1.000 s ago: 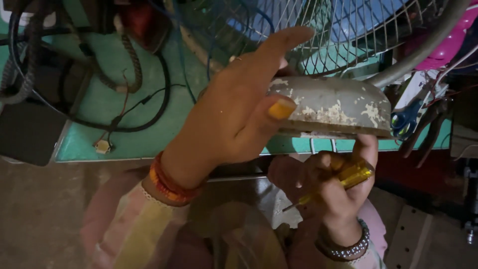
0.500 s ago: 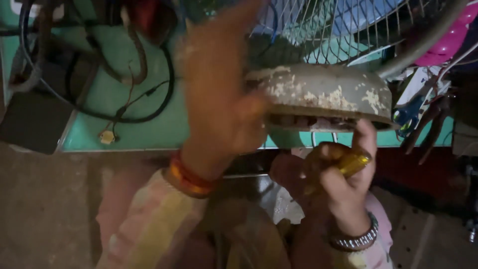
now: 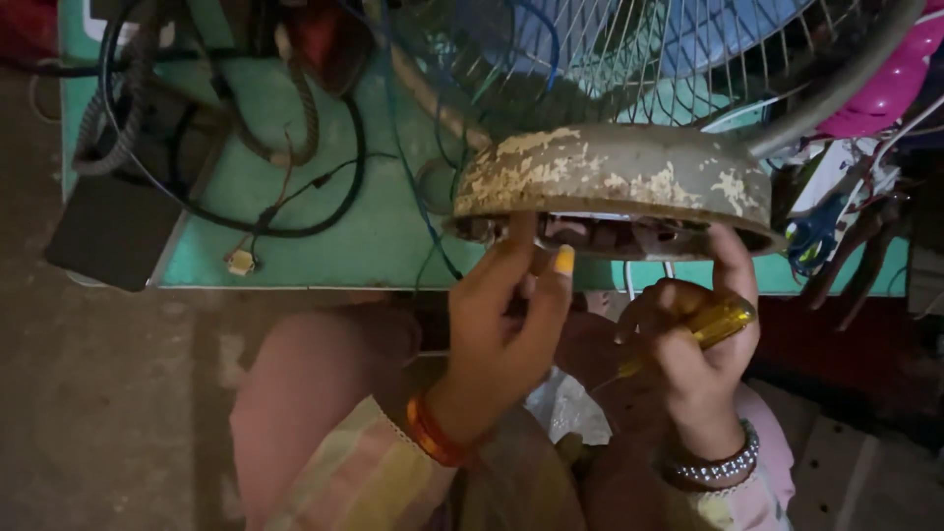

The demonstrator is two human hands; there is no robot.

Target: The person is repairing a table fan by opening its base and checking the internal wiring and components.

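A worn round fan base [image 3: 610,177] with flaking paint hangs over the edge of a teal table [image 3: 324,236]; above it rises the wire fan guard [image 3: 629,49] with blue blades. My left hand [image 3: 506,315] reaches up from below, its fingertips touching the underside of the base. My right hand [image 3: 703,344] grips a yellow-handled screwdriver [image 3: 713,324], with its index finger pressed against the base's lower rim at the right.
Black cables and a dark box [image 3: 118,226] lie on the left of the table. Pliers and other tools [image 3: 836,236] hang at the right beside a pink object [image 3: 885,88]. A crumpled white bag [image 3: 570,413] lies on my lap.
My left hand has come off the top of the fan base and dropped beneath it, now touching the underside. The right hand stays put with the screwdriver.
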